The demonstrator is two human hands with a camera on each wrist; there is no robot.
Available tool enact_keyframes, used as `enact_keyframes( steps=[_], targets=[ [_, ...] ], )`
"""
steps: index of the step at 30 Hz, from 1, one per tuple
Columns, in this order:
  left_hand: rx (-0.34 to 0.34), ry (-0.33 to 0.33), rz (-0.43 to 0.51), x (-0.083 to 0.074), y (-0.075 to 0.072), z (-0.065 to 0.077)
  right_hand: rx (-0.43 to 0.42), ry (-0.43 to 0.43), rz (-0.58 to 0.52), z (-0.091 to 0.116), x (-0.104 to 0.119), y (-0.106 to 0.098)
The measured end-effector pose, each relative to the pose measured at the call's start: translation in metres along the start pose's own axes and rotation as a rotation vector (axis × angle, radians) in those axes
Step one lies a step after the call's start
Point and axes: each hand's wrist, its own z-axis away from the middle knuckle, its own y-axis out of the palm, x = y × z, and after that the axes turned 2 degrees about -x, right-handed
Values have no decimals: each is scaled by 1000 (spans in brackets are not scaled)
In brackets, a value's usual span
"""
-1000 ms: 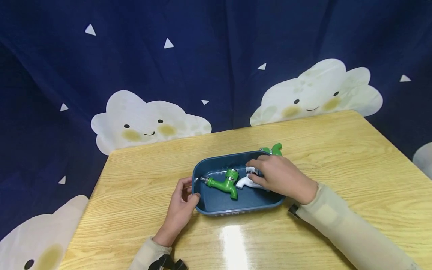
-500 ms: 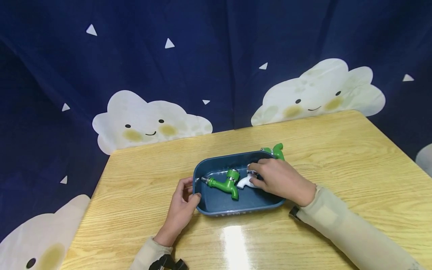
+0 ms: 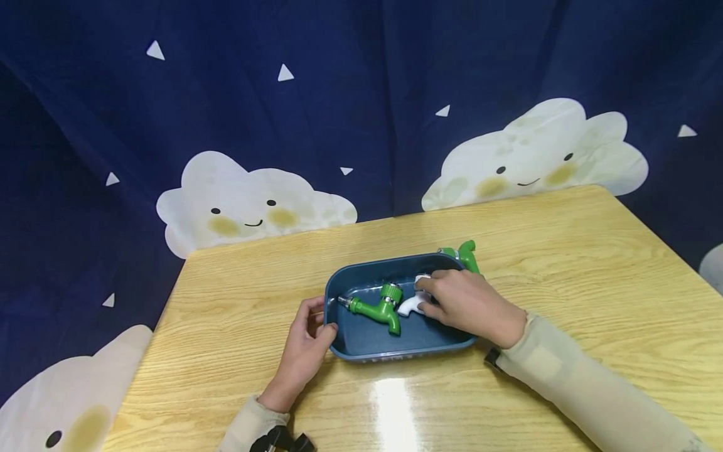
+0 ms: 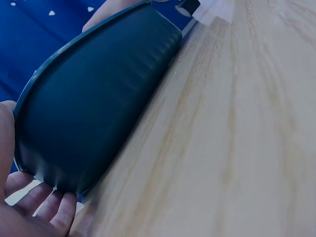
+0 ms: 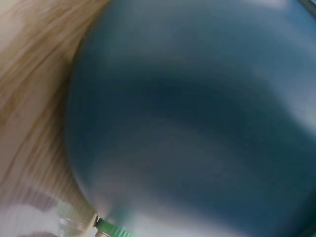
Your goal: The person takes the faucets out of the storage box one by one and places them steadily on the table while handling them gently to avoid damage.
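Observation:
In the head view a dark blue plastic bin (image 3: 390, 355) stands on the table. My left hand (image 3: 303, 350) grips its left end, thumb at the rim and fingers against the outer wall; the left wrist view shows these fingers (image 4: 49, 205) under the bin's end. Inside lie a green tap (image 3: 374, 311) with a metal threaded end and, to its right, a white tap (image 3: 410, 306). Reaching over the right end, my right hand (image 3: 474, 306) pinches the white tap between thumb and fingers, hiding its right part. The right wrist view is mostly filled by the blurred bin wall (image 5: 187, 128).
Another green tap (image 3: 467, 253) lies behind the bin's far right corner, partly hidden. The wooden table (image 3: 226, 314) ends at a dark blue curtain (image 3: 339, 94) with cloud prints. A green ribbed knob (image 5: 112, 229) shows low in the right wrist view.
My right hand has shifted slightly toward the near side, its fingers moving on the white tap. The left hand, bin and green taps stay where they were.

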Motion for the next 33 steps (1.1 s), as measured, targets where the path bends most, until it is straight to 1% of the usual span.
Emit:
enact_keyframes(
  steps=[8, 14, 21, 33],
  targets=[
    [-3, -4, -8, 0, 1, 0, 4, -8, 1, 1, 6, 3],
    [-3, -2, -13, 0, 1, 0, 4, -18, 18, 1, 6, 6],
    [-4, 11, -12, 0, 0, 0, 38, -13, 32, 1, 7, 8],
    [-4, 9, -4, -1, 1, 1, 53, -15, 58, 1, 9, 9]
  ],
)
